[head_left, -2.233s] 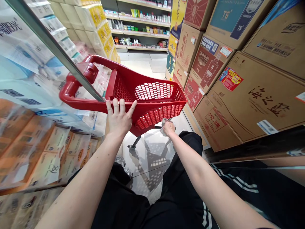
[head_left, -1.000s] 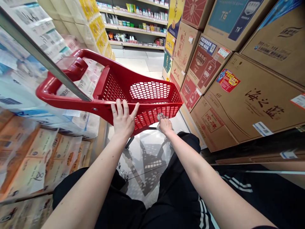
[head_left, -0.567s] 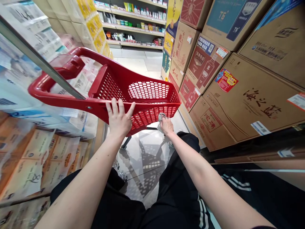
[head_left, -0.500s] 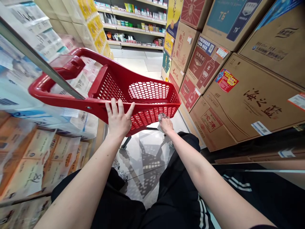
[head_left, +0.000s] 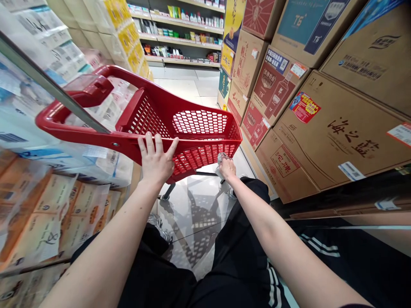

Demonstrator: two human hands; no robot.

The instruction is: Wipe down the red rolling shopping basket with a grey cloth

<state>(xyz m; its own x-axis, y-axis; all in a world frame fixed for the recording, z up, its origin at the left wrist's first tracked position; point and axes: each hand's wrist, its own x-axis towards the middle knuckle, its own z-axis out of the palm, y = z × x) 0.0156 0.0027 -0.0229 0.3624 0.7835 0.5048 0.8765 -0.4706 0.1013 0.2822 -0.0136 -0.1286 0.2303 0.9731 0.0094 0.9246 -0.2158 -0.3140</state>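
Note:
A red plastic shopping cart [head_left: 192,105] with perforated sides stands crosswise in front of me, its basket bare inside where it shows. My left hand [head_left: 156,160] lies against its near side wall with fingers spread, the fingertips at the top rim. Lower down and to the right, my right hand [head_left: 227,167] is closed around a crumpled greyish-white cloth [head_left: 220,159], held against the perforated side near the basket's narrow end. Most of the cloth is hidden by the fingers.
Stacked cartons [head_left: 346,132] line the right side. Wrapped paper packs [head_left: 64,209] are piled on the left. Behind the cart, shelves [head_left: 186,40] hold bottles and tubes. A metal pole [head_left: 58,92] slants across the cart's handle end. Below lies the tiled floor [head_left: 192,214].
The cart has shifted slightly left, and my left hand with it. My right hand has moved a little to the right along the side with the cloth.

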